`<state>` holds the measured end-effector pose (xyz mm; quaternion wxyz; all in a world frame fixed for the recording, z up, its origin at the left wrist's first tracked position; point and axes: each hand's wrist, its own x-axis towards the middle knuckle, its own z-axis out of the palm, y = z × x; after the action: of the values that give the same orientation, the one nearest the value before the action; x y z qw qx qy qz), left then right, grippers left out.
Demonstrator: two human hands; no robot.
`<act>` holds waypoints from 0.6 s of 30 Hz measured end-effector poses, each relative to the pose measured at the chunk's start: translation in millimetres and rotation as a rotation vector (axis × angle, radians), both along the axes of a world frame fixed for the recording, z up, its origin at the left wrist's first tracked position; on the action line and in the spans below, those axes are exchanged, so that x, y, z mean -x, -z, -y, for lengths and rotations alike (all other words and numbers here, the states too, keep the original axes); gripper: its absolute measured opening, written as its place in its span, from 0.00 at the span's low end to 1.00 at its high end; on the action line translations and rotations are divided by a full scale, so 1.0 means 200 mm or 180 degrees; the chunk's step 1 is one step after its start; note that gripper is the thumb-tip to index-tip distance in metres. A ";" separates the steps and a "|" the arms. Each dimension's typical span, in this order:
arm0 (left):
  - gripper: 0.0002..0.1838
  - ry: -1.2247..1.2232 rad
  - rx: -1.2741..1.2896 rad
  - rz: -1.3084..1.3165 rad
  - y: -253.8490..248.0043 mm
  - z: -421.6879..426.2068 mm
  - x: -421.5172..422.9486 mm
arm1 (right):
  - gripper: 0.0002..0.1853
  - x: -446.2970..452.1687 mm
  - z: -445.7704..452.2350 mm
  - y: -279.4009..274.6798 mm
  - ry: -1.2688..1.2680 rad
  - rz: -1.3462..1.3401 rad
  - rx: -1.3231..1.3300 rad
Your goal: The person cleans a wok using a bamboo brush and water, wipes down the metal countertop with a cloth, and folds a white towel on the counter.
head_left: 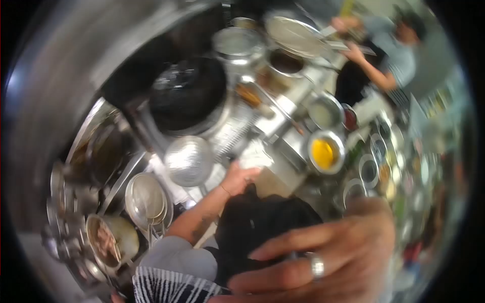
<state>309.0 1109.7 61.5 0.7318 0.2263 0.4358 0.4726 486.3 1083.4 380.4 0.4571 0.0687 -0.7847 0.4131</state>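
Note:
My left hand [239, 179] reaches forward to the counter's near edge, its fingers closed on a bunched white cloth [256, 154]. Large and close to the camera, my right hand [336, 255] has its fingers stretched out, a ring on one of them, and nothing visible in it. Beyond the left arm lies a round metal strainer or ladle [189, 160]. A large black wok [184, 103] sits on the range behind it. To the right of the cloth is a metal bowl [341, 146] of bright yellow contents. Motion blurs parts of the scene.
Round strainers [145, 196] and a pot [129, 241] with meat-like pieces stand at left. Another bowl [326, 112] holds something pale. A co-worker [399, 58] handles a large pan or sieve [293, 35] at the back right. Several containers [369, 169] line the right side.

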 end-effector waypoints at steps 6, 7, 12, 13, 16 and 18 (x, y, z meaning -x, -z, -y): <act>0.22 0.1111 -0.0271 -0.0019 -0.10 -0.01 -0.53 | 0.28 -0.60 0.45 -0.05 0.0820 0.0819 -0.0394; 0.23 0.1333 -0.0372 0.0125 -0.13 0.00 -0.63 | 0.29 -0.75 0.55 -0.06 0.1335 0.1150 -0.0428; 0.30 0.2418 -0.0733 0.1046 -0.41 0.22 -1.12 | 0.60 -1.33 0.78 0.62 0.4189 0.1455 0.1144; 0.31 0.2641 -0.0859 0.1113 -0.46 0.28 -1.23 | 0.67 -1.41 0.83 0.82 0.3935 0.0945 0.2040; 0.28 0.3068 -0.1413 0.0692 -0.46 0.44 -1.52 | 0.58 -1.51 0.98 1.11 0.2712 -0.0766 0.3328; 0.26 0.3064 -0.2230 -0.0209 -0.49 0.56 -1.66 | 0.43 -1.58 1.13 1.20 0.3267 -0.0788 0.3381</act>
<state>641.9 996.8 160.1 0.7317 0.6407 0.1248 0.1962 802.4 858.0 140.2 0.6491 -0.4899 -0.3559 0.4604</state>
